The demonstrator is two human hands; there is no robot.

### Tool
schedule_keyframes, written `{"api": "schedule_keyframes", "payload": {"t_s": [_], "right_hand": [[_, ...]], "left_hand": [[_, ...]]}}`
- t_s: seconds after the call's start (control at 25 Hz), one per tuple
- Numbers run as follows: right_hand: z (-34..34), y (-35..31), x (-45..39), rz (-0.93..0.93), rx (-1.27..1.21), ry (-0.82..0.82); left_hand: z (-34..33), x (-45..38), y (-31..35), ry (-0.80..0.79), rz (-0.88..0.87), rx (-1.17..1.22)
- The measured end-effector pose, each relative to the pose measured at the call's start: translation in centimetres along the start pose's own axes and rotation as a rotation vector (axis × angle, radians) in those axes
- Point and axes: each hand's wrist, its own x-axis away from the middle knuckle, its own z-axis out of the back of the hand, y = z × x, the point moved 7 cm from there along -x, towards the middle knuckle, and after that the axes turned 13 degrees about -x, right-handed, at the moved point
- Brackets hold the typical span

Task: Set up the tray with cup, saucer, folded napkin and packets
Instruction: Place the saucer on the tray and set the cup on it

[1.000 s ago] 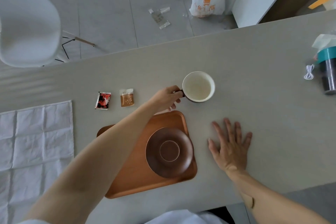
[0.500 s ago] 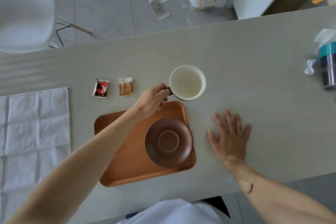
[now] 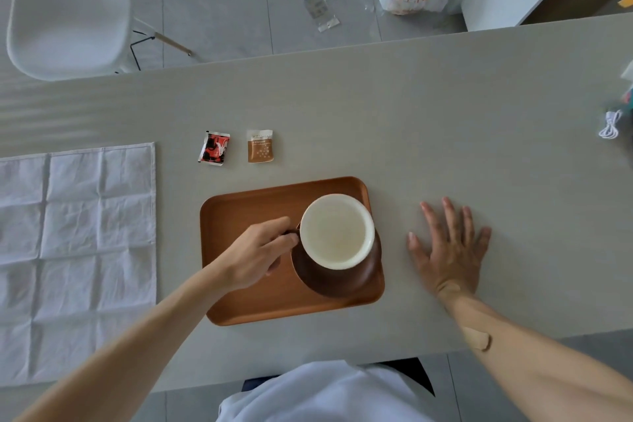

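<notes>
Browns on grey

Beside the left hand (image 3: 255,255), a cream-lined cup (image 3: 336,231) sits over a dark brown saucer (image 3: 337,279) on an orange-brown tray (image 3: 246,209); beyond it, a red-and-black packet (image 3: 213,148), a tan-and-white packet (image 3: 260,146); a white creased napkin (image 3: 75,250) farther left

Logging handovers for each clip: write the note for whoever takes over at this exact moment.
Left hand: shut on the cup handle, cup over the saucer on the tray; contact unclear.
Right hand: open, flat on the table.
Done: saucer on tray.
Left: release cup, fold the napkin, still spread out, and move it and both packets onto the tray.
</notes>
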Motion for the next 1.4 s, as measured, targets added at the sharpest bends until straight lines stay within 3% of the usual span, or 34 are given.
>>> {"api": "schedule_keyframes", "payload": {"t_s": [0.52,0.88,1.2,1.4], "right_hand": [[0.3,-0.2,0.1,-0.001,-0.028,0.004],[0.4,-0.3,0.1,-0.005,-0.03,-0.004],[0.3,-0.2,0.1,0.003,-0.023,0.012],[0.2,-0.3,0.1,-0.007,-0.022,0.007]], "left_hand": [[-2.6,1.1,0.0,-0.024,0.0,-0.048],[-2.1,1.0,-0.5,0.014,-0.07,-0.381],[-2.3,0.6,-1.4,0.044,-0.052,-0.303],[-2.9,1.1,-1.9,0.069,0.012,-0.116]]}}
